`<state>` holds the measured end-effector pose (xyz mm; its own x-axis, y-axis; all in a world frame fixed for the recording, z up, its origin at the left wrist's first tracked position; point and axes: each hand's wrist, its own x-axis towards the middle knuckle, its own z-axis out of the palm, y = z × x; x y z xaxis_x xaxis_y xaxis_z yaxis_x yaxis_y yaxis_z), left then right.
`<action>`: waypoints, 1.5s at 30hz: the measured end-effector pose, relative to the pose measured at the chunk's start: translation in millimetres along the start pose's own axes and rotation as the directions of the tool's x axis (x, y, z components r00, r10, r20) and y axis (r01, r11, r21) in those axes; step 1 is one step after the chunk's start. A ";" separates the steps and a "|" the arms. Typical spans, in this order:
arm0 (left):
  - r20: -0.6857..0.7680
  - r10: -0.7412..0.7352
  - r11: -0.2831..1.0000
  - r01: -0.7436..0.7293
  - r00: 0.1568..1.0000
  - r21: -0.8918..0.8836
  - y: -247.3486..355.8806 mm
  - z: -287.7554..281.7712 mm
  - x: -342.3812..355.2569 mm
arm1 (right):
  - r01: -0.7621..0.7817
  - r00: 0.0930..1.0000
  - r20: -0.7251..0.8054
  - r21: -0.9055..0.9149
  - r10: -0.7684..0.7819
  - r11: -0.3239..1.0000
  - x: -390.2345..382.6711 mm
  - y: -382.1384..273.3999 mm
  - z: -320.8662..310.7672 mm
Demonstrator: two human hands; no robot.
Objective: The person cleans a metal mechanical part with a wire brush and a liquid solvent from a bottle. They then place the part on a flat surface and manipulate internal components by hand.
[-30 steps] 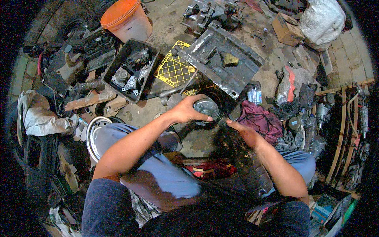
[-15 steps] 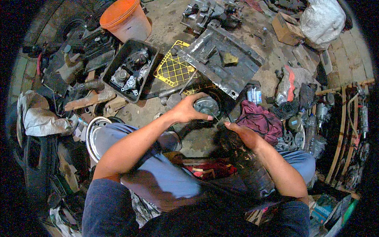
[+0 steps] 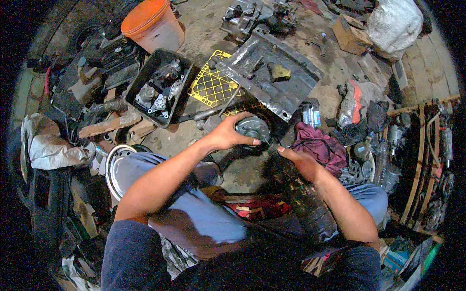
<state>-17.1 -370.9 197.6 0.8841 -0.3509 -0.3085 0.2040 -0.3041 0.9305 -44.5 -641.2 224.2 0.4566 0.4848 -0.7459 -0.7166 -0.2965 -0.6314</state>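
Note:
In front of me is a round metal part with a grooved rim, like a pulley, its face tilted up. My left hand curls around its left side, thumb along the near edge. My right hand is closed on a thin metal tool whose tip meets the near right of the round part. The tool's handle is hidden, so its exact kind does not show. A dark, greasy cylindrical body lies below the right hand, over my lap.
Beyond the hands lie a metal tray and a yellow crate grid. To the left stand a black bin of metal parts and an orange-topped bucket. A maroon cloth and a plastic bottle are at right.
The view has shifted slightly. The left hand and round part sit a little further left; both hands keep their holds.

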 end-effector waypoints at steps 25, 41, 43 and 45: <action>0.100 0.099 0.976 -0.116 0.990 0.183 12.1 3.0 -6.5 | -0.036 0.998 0.058 0.006 0.036 0.999 0.0 -3.5 -0.7; 0.016 -0.155 0.939 0.152 0.988 -0.307 -6.1 -7.4 2.5 | 0.041 0.998 -0.033 -0.237 -0.050 0.971 2.8 1.8 -4.8; -0.003 -0.185 0.924 0.173 0.983 -0.340 -4.2 -6.9 0.3 | 0.007 1.000 -0.010 -0.213 -0.010 0.977 2.9 2.1 -4.4; 0.021 -0.205 0.908 0.198 0.978 -0.370 2.3 -7.6 -0.2 | -0.013 0.999 0.035 -0.116 0.017 0.993 -0.1 -1.0 -6.0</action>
<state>-13.6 -364.9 201.3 0.8144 -0.2992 -0.4971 0.5160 -0.0182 0.8564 -40.7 -645.9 223.6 0.4253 0.5082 -0.7489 -0.6563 -0.3966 -0.6419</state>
